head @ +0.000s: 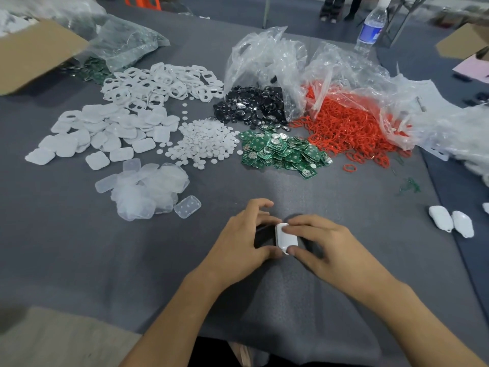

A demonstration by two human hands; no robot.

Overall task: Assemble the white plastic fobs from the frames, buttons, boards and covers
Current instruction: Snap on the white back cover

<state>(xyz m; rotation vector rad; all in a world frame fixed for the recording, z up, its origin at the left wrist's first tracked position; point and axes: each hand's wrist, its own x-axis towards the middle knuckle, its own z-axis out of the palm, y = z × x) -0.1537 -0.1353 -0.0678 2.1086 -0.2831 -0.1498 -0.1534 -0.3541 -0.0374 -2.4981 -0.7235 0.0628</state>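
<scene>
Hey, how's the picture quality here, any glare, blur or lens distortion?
Head view: wide-angle bending tilts the water bottle; glare streaks the clear bags; a pale light patch lies on the grey cloth; the cardboard box in the far-left corner is soft; the left hand, right hand and white fob are sharp, with dark shadow under them.

Front-centre: small white rounded-rectangle plastic fob (286,238), closed, long axis roughly fwd-back, pinched btw left hand (243,239) & right hand (325,245). Further back, L to R: heap of white solid rounded covers (105,128) w/ white open-window frames (161,82) behind, pile of small white round buttons (205,143), pile of green circuit boards (280,152) w/ silver coin cells. Two more white fobs (449,221) lie side by side far right.
</scene>
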